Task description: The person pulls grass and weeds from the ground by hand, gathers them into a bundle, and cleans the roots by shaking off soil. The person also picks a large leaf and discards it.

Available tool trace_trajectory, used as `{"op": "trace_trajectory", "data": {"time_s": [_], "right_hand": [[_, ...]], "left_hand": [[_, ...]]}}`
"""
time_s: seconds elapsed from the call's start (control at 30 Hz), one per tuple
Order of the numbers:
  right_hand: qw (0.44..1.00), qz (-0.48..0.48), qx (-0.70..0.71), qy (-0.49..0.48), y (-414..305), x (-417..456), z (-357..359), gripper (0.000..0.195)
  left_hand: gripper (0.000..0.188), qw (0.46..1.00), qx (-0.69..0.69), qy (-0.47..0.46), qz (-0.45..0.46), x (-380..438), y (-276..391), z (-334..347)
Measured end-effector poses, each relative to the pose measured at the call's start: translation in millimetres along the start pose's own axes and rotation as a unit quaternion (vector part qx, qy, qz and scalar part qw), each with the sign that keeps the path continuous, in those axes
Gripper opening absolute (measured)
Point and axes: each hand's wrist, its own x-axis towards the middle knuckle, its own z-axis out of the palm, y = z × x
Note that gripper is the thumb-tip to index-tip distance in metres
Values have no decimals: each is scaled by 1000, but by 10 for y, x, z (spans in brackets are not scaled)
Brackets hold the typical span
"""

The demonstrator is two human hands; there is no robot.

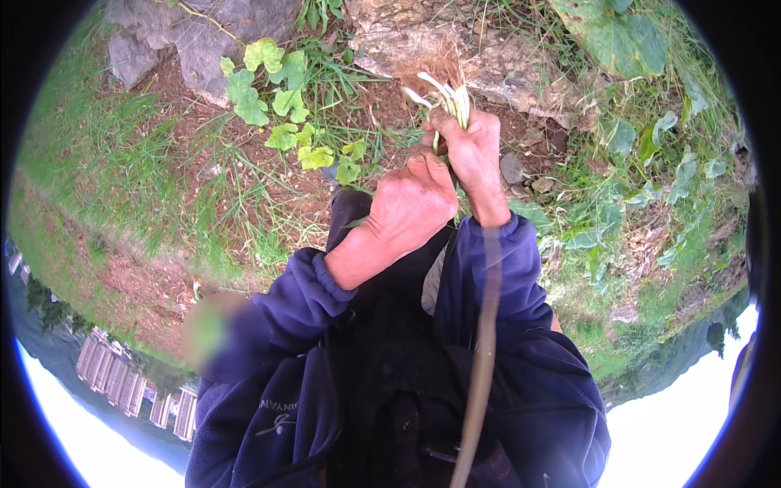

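My right hand (pixel 468 145) is closed around a bunch of white-stemmed plants (pixel 456 105), which look like spring onions. Their brown fibrous roots (pixel 438 63) point away from me, above the fist. Just below and to the left, my left hand (pixel 410 198) is curled in a fist against the lower part of the same bunch. Its fingertips are hidden, and most of the green leaves are covered by the hands. A short pale stalk (pixel 415 96) sticks out sideways from the bunch.
Rocks (pixel 201 43) and a flat stone slab (pixel 518 73) lie ahead on reddish soil. A lobed-leaf vine (pixel 250 97) grows left of my hands; broad-leaved plants (pixel 622 140) stand at right. A blurred brown strap or cord (pixel 485 341) hangs close to the camera.
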Motion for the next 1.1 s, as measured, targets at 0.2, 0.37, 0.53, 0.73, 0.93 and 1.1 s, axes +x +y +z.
{"op": "trace_trajectory", "data": {"time_s": [0.2, 0.37, 0.53, 0.73, 0.93, 1.1], "right_hand": [[998, -9, -5, -59, -41, 21, -116, 18], [996, 3, 13, -91, -114, -64, -52, 20], [994, 20, 13, -105, -186, -121, -11, 19], [993, 42, 36, -102, -212, -120, 16, 18], [982, 68, 124, -122, -131, -125, 13, 14], [965, 54, 216, -138, -205, -141, -97, 14]], "left_hand": [[17, 962, -233, 28, -137, -44, -320, 18], [27, 730, -574, 2, -372, 222, -566, 101], [20, 645, -657, 19, -389, 273, -572, 123], [10, 688, -626, 11, -367, 237, -588, 186], [8, 837, -460, 98, -279, 123, -632, 351], [15, 776, -471, 79, -412, 80, -986, 453]]}}
